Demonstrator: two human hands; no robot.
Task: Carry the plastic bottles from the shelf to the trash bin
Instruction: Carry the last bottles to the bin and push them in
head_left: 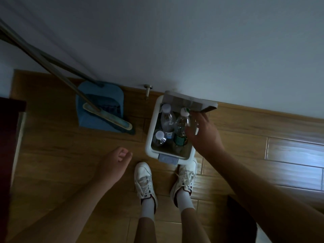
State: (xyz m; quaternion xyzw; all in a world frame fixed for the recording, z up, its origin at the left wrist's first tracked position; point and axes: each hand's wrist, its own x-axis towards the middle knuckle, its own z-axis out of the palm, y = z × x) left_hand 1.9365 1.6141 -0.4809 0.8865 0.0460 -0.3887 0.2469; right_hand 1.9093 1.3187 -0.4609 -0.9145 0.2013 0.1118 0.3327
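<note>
Both forearms reach in from the bottom edge, bare, over a wooden floor [245, 155]. Between them stand two white shoes [145, 181] with white socks, toes pointing at the wall; the right shoe's toe is tucked under the bin's front edge, by the grey pedal [168, 159].

Left hand [114, 165] hangs over bare floor left of the bin, fingers curled loosely inward, holding nothing. Right hand [201, 135] is over the bin's right rim, fingers spread and bent downward, the tips right at a clear bottle with a green label and a white-and-green cap [182, 127]. Whether those fingers actually grip that bottle or only touch it cannot be told in the dim light.

White bin [149, 137] sits on the floor against the wall, its lid [189, 102] tipped up and back toward the wall. Inside it are three plastic bottles: the green-label one on the right, a taller clear bottle with a white cap [167, 120] on the left, and a third white-capped bottle [158, 138] in the near-left corner.

Farther left, at the foot of the wall, lies a blue dustpan [112, 95] with a flat mop head [108, 118] across it; the two long handles [35, 50] slant to the upper-left corner. A metal door stop [147, 90] juts from the skirting between dustpan and bin. Dark furniture [8, 137] fills the left edge.
</note>
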